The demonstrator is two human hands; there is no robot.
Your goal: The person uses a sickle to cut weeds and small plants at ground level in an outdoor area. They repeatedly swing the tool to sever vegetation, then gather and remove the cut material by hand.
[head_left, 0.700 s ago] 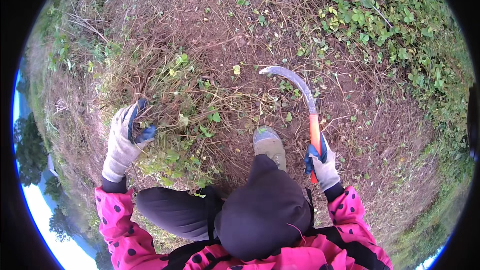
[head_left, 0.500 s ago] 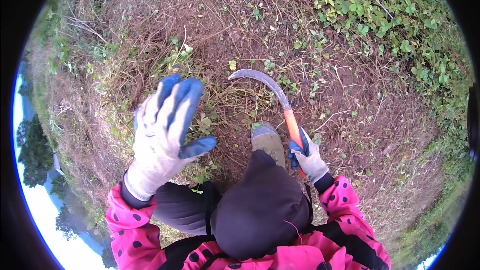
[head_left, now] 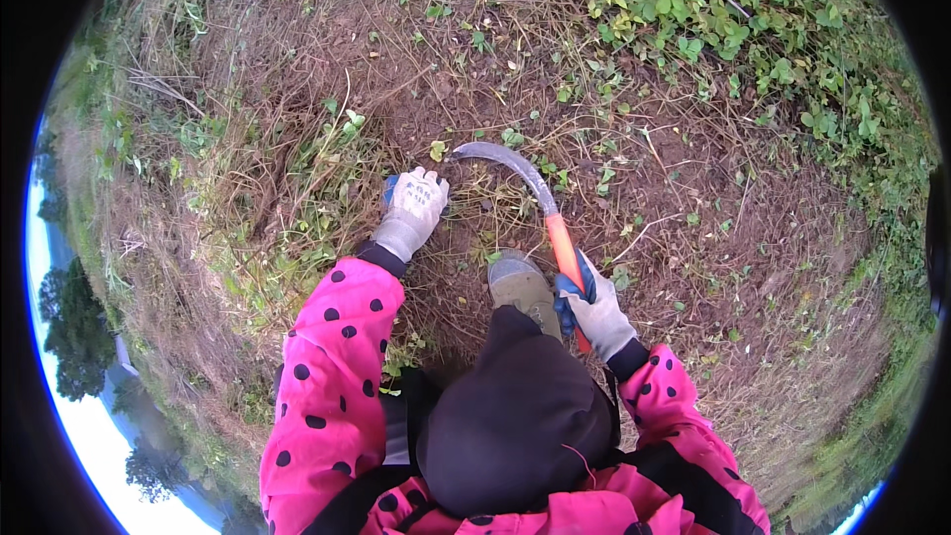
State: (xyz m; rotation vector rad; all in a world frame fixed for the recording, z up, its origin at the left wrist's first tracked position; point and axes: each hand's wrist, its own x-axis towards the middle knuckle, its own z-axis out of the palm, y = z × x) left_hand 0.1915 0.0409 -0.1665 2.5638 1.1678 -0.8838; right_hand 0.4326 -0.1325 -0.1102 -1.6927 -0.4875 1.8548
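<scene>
grey-gloved left hand [head_left: 414,206] clenches low weed stems [head_left: 327,154]; right hand [head_left: 594,309] grasps orange-handled curved steel sickle [head_left: 540,200], blade tip just beside left glove, bare soil [head_left: 684,198] beyond.

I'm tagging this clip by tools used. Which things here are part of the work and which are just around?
In use:
- sickle, orange handle in right hand
- weeds by gloved left hand

Just around:
- leafy creeper at upper right
- boot

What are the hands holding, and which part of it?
The right hand grips a sickle by its orange handle, blade pointing away. The left hand reaches down into the weeds; whether it grips any cannot be told.
</scene>
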